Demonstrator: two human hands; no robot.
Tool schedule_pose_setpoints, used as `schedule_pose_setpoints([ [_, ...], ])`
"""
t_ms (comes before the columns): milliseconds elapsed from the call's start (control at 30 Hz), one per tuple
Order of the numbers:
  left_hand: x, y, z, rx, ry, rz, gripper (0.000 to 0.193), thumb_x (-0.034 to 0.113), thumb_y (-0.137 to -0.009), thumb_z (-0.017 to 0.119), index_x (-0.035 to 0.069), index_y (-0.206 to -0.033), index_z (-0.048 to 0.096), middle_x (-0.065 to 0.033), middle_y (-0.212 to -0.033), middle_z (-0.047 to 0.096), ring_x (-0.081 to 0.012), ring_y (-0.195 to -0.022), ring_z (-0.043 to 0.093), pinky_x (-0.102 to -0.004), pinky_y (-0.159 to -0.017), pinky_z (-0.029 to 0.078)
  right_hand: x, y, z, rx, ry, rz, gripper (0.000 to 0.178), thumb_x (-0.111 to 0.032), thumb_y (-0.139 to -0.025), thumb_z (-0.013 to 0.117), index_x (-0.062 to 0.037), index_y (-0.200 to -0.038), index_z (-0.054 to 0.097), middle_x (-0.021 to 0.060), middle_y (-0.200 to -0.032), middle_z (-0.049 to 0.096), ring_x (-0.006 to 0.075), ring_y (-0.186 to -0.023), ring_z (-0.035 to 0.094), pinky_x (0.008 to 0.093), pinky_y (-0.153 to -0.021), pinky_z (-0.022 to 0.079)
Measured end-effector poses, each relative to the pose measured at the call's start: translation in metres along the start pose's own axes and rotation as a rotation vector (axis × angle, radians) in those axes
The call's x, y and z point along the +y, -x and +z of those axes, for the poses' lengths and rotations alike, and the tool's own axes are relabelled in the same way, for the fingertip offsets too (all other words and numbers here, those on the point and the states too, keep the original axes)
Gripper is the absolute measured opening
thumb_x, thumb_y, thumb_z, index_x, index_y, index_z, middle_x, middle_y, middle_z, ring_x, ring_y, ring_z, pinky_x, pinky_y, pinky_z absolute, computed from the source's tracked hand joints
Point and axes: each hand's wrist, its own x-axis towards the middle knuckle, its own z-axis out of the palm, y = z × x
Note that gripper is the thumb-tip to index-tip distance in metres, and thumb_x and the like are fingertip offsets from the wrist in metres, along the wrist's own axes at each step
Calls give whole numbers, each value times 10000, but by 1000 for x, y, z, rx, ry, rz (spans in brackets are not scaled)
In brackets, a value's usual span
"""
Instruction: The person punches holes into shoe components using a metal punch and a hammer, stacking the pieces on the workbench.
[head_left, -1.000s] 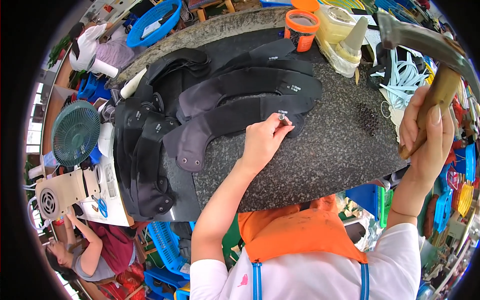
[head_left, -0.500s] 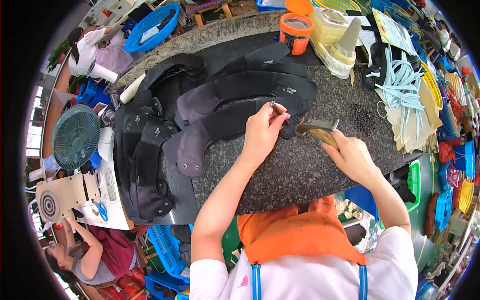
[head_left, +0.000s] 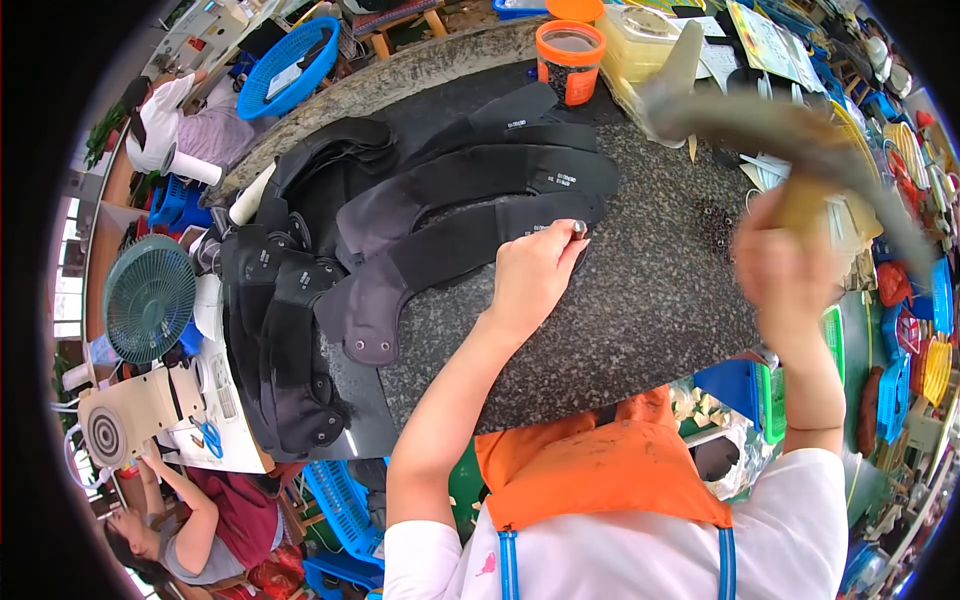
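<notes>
My left hand [head_left: 533,272] is closed around a short metal punch [head_left: 579,229], whose end shows above the fingers. It rests by the right end of a curved black fabric piece [head_left: 455,240] lying on the speckled stone slab [head_left: 640,310]. Two metal snaps or eyelets show at that piece's lower left end. High on the right, my right hand [head_left: 785,262] grips the wooden handle of a hammer [head_left: 765,118], both smeared by motion. Beneath the punch, its tip and the fabric are hidden by my fingers.
More black pieces [head_left: 300,340] are piled at the left. Small dark rings [head_left: 716,225] lie on the slab's right side. An orange-rimmed tub [head_left: 570,62] stands at the back near a pale cone [head_left: 680,65]. A green fan [head_left: 150,300] and two people are at the left.
My right hand has swung the hammer up and to the right, away from the punch. My left hand has stayed near the fabric's end, its grip now turned so the punch stands more upright.
</notes>
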Motion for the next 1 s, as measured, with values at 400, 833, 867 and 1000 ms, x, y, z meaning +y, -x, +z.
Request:
schedule_pose_setpoints([
  [400, -31, -9, -22, 75, -35, -281, 169, 136, -896, 687, -26, -935, 658, -77, -1175, 547, -136, -689, 641, -285, -579, 541, 44, 21, 62, -603, 378, 164, 295, -307, -954, 593, -27, -926, 504, 197, -666, 625, 408, -649, 638, 505, -594, 497],
  [833, -71, 82, -193, 803, -157, -322, 96, 26, -904, 684, -33, -879, 612, -50, -1135, 515, -91, -730, 573, -237, -670, 494, 79, 2, 100, -537, -255, 88, 212, -179, -887, 679, 12, -970, 638, 155, -1061, 652, 326, -1042, 578, 406, -928, 458],
  [867, -95, 95, -220, 807, -265, -337, 88, 27, -905, 681, -46, -898, 634, -57, -1174, 508, -96, -746, 578, -236, -675, 494, 76, 0, 105, -506, -197, 85, 231, -182, -886, 680, 10, -1008, 643, 157, -1071, 647, 326, -1037, 576, 407, -922, 461],
  [1000, -87, 99, -220, 850, -391, -410, 104, 11, -889, 685, -58, -966, 681, -97, -1378, 426, -152, -923, 644, -282, -815, 531, 71, -9, 72, -454, 140, -49, 323, -187, -867, 678, 28, -1101, 621, 196, -1068, 624, 357, -1043, 575, 424, -909, 464],
])
